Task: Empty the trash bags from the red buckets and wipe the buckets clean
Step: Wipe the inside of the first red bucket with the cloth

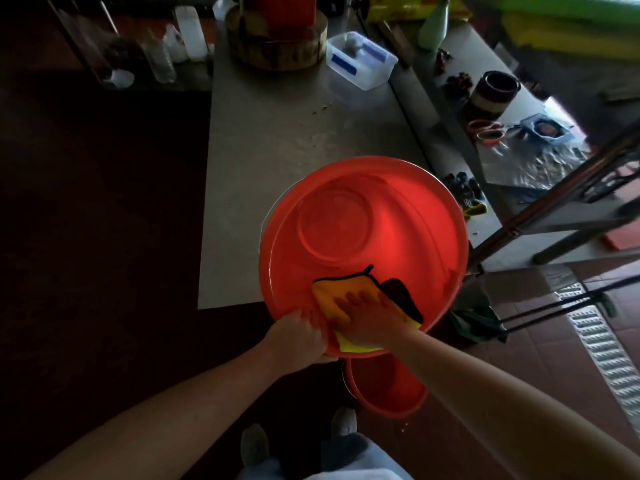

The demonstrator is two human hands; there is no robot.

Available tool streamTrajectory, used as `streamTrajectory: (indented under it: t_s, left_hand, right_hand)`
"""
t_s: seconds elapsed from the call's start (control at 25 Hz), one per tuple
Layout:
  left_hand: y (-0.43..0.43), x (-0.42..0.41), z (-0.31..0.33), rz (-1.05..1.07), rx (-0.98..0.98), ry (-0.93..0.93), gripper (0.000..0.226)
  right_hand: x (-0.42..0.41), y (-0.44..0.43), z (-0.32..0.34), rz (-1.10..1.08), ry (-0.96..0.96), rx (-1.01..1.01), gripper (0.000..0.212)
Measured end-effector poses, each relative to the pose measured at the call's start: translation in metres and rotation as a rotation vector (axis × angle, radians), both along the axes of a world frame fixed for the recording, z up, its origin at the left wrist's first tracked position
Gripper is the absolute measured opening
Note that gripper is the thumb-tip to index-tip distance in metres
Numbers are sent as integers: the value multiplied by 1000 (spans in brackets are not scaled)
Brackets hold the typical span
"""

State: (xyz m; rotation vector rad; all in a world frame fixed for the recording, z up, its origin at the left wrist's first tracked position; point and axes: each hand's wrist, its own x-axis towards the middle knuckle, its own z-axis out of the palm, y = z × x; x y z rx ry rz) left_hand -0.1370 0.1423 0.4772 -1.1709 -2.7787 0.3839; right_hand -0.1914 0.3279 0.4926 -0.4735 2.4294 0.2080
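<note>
A large red bucket (pixel 398 216) is tilted toward me at the near end of a grey table (pixel 270 140), its inside showing. My left hand (pixel 299 336) grips the bucket's near rim. My right hand (pixel 367 313) lies flat inside, fingers spread, pressing a yellow cloth (pixel 329 296) with a black edge against the near inner wall. A second, smaller red bucket (pixel 388 389) stands on the floor below, partly hidden by the first and by my right arm. No trash bag is in view.
A round wooden block (pixel 277 46) and a clear plastic box (pixel 360 60) sit at the table's far end, bottles (pixel 187 32) to their left. A cluttered side table (pixel 512 133) and metal frame (pixel 554 209) stand right. A floor grate (pixel 606 351) runs along the tiles.
</note>
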Motion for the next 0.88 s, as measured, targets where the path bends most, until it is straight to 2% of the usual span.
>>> streamTrajectory:
  t_s: [0.16,0.24,0.4,0.52,0.64,0.8,0.88]
  left_hand:
    - [8,0,9,39,30,-17,63]
    - [14,-1,14,73,43,-32,62]
    - [14,-3,16,89,42,-57,61]
    - [12,1,15,87,52,-43,62]
    - [16,2,10,67,83,-25,62]
    - [16,4,-3,41,110,8,66]
    - [15,6,-14,33,98,-8,72]
  right_hand:
    - [-16,31,18,56,120,246,65]
    - [-13,34,26,18,128,284,67]
    - [15,17,33,-29,32,123,66]
    - [21,12,30,-43,32,80,65]
    - [8,10,19,-71,-3,52,65]
    - [-27,12,-15,-55,40,-79,66]
    - [-48,8,-40,-38,95,-46,59]
